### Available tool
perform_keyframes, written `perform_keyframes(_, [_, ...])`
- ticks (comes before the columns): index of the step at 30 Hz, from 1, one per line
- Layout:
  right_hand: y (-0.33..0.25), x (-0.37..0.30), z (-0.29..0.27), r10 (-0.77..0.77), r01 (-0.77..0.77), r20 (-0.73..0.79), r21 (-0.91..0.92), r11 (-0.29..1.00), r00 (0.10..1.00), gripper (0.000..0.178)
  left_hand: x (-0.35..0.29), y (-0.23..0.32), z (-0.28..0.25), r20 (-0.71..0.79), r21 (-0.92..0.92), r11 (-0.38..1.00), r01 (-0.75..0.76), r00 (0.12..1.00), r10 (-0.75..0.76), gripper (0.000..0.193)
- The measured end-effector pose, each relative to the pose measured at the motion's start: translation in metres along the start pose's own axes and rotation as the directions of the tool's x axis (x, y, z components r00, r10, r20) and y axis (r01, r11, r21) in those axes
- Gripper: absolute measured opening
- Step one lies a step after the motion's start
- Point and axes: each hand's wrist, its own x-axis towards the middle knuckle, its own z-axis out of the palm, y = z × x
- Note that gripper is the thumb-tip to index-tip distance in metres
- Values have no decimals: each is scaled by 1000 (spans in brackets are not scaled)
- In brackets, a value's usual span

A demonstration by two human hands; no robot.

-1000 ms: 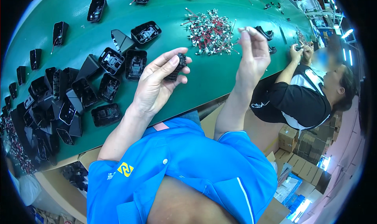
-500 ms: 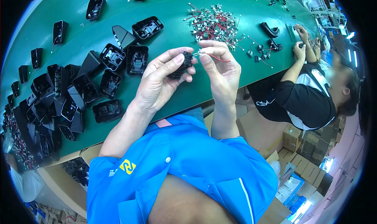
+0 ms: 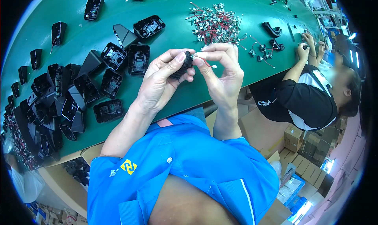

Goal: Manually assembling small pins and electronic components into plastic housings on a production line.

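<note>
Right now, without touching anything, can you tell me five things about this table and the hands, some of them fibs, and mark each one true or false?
1. The left hand holds a dark, ridged part. True.
2. The right hand is holding nothing. False: its fingers hold a small piece with a red wire.
3. The table is green. True.
4. Most of the black casings are to the right of the wire pile. False: most are to its left.
5. The co-worker on the right has a bright yellow sleeve. False: it is black.
</note>
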Motion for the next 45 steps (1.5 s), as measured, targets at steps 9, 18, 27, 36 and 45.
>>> perform_keyframes(9, [8,-4,4,148,-142,-11,214,966,989,9,2,-3,0,9,2,1000,11,1000,-11,23])
perform_keyframes(18, [12,-4,7,236,-221,-6,335,916,972,8,3,-6,-2,5,-10,1000,6,1000,-6,19])
perform_keyframes(27, [10,-3,5,193,-180,-25,266,947,981,8,2,-5,1,-6,4,1000,10,1000,-9,18])
perform_keyframes(36, [11,-5,7,219,-194,-55,295,936,974,7,2,-5,2,1,14,1000,18,1000,-18,19])
perform_keyframes(45, [7,-5,5,-48,50,22,-132,990,999,15,2,-7,-6,7,72,997,-18,1000,18,20])
